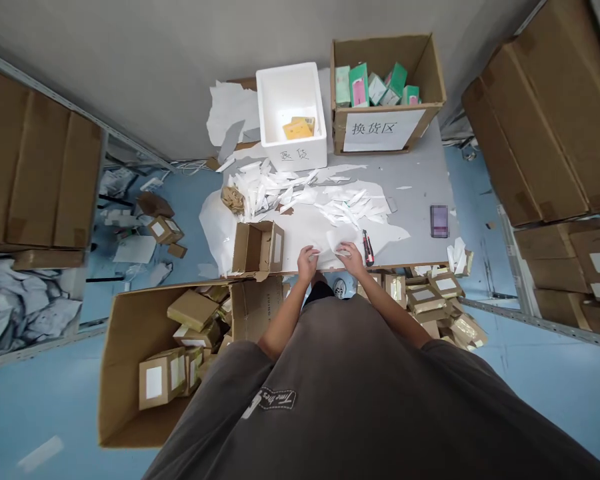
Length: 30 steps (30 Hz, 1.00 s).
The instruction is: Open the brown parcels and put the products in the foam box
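Observation:
Above the table's front edge, my right hand (351, 258) is closed on a white paper (343, 239) that curls up from its fingers. My left hand (308, 261) is closed a little to the left, with a small white piece at its fingertips. A red and black utility knife (368, 247) lies just right of my right hand. An open small cardboard box (258, 247) stands left of my left hand. Behind both hands, many folded white paper strips (265, 190) are spread over the table (415, 193), with crumpled brown paper (233, 199) at their left end.
A white foam box (292, 110) holding yellow packets and a carton (387, 93) with green boxes stand at the back. A purple-screened phone (439, 221) lies at right. A large carton (117, 373) of parcels is at lower left; more parcels (425, 300) lie below the table's right side.

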Motion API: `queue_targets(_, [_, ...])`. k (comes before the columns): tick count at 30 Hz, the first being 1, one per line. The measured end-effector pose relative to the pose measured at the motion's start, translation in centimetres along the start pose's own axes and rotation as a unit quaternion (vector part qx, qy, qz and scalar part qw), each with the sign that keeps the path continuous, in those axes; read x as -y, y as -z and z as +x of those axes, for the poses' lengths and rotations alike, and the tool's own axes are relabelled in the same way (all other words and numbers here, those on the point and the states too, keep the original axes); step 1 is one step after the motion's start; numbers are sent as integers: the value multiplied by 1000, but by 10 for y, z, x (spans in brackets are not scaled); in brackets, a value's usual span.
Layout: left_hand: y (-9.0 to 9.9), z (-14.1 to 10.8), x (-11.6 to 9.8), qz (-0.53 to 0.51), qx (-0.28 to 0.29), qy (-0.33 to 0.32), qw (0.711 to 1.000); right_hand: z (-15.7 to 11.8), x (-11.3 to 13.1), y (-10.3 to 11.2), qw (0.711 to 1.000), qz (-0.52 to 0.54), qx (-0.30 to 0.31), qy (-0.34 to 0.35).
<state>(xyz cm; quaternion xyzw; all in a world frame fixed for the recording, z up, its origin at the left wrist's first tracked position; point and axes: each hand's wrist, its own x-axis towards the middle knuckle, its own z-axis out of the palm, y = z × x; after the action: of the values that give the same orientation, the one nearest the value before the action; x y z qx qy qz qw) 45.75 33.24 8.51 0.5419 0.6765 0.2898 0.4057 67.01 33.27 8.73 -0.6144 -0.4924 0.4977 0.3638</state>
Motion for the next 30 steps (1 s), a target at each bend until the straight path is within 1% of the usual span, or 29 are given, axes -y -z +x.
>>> queue_targets(2, [-2,-15,-21,-87,6,-51,995,-8,23,-13,995,92,29,4])
queue_targets(3, [0,-22,-31,-126,13,-64,990,-12,34,-19,990,131,42,3])
queue_targets(5, [9,-36,-46,-200,36,-62,977,-17,55,-30,981,184,62,-3])
queue_targets(6, [17,-42,-51,-236,54,-49,969,-18,64,-34,978,197,69,-8])
queue_targets(8, [42,-52,-56,-294,97,-24,950,-17,83,-43,977,201,77,-13])
queue_targets(9, [58,-56,-56,-309,110,-24,944,-14,93,-48,978,196,76,-11])
queue_targets(10, [74,-59,-54,-308,109,-39,944,-11,102,-53,979,191,72,-5])
queue_targets(11, [91,-61,-50,-296,87,-62,949,-8,112,-61,980,187,66,6])
queue_targets(12, [109,-62,-45,-275,47,-84,957,-3,122,-70,981,185,59,21])
queue_targets(13, [126,-62,-38,-249,-6,-99,963,1,133,-82,981,186,51,38])
queue_targets(15, [158,-61,-22,-190,-120,-94,970,12,153,-110,978,194,31,73])
queue_targets(17, [186,-59,-3,-118,-200,-60,971,22,170,-146,975,195,11,102])
queue_targets(18, [198,-57,6,-77,-225,-41,971,27,177,-165,976,185,2,111])
queue_targets(19, [208,-55,15,-34,-236,-24,971,31,181,-184,980,160,-3,119])
queue_targets(20, [217,-54,24,9,-232,-13,972,34,183,-202,985,118,-1,124])
queue_targets(21, [224,-51,31,53,-212,-12,976,36,183,-219,990,57,7,128])
queue_targets(22, [229,-49,38,96,-175,-23,980,36,180,-233,991,-19,23,133])
queue_targets(23, [233,-46,44,141,-125,-40,981,36,176,-246,984,-107,45,135])
queue_targets(24, [236,-43,50,184,-72,-56,979,34,169,-256,968,-200,74,131])
queue_targets(25, [238,-40,55,225,-22,-65,972,31,162,-264,944,-289,108,117])
queue_targets(27, [239,-36,66,290,52,-53,954,25,145,-276,879,-435,184,68])
queue_targets(28, [239,-34,71,312,77,-41,946,22,138,-282,846,-483,221,41])
queue_targets(29, [239,-33,76,327,98,-35,939,20,131,-287,820,-515,251,18])
queue_targets(30, [239,-32,80,334,115,-37,935,18,126,-293,802,-531,273,2])
